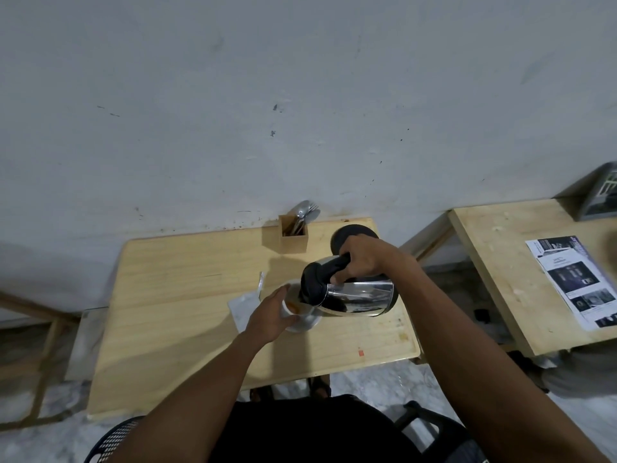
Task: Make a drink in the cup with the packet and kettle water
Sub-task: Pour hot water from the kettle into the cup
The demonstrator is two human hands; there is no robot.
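A steel kettle (357,297) with a black lid and handle is tipped to the left, its spout over a white cup (293,304). My right hand (362,260) grips the kettle's black handle from above. The cup stands on a white saucer (305,324) and shows brownish liquid inside. My left hand (268,314) wraps around the cup's left side. A torn silvery packet (245,305) lies flat on the table just left of the cup, partly hidden by my left hand.
The wooden table (187,295) stands against a grey wall. A wooden holder with spoons (293,233) sits at the back, the kettle's black base (350,237) to its right. A second table (500,262) with printed sheets (574,279) stands to the right.
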